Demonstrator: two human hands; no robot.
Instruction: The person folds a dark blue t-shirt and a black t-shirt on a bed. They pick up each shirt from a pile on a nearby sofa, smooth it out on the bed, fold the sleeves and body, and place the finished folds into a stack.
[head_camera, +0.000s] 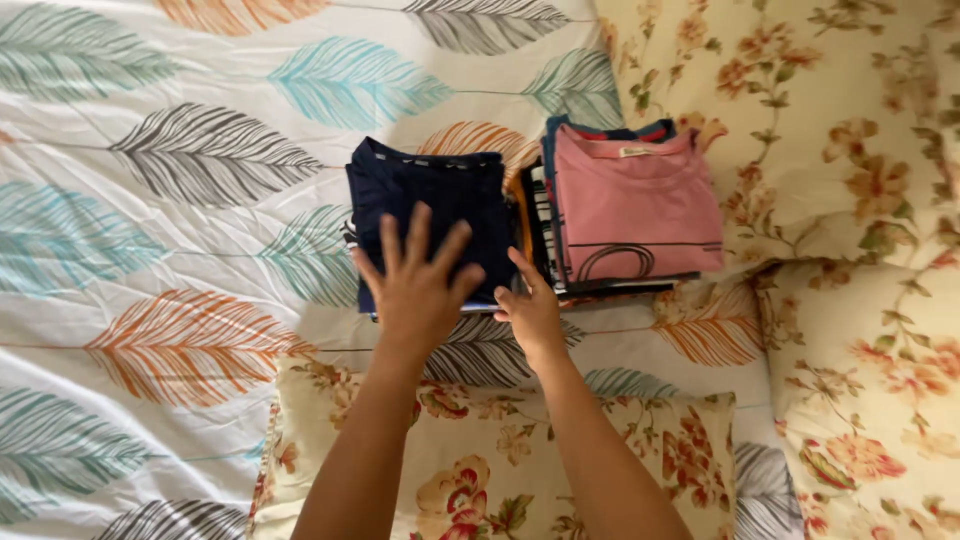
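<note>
My left hand (418, 285) lies flat, fingers spread, on the navy shirt (430, 215) topping the left pile on the sheet (150, 250); my right hand (530, 312) touches that pile's near right corner, fingers loose, gripping nothing; I judge a sideways push could topple it into the pink pile (635, 205) just beside; pillows (850, 120) crowd the right and near side.
</note>
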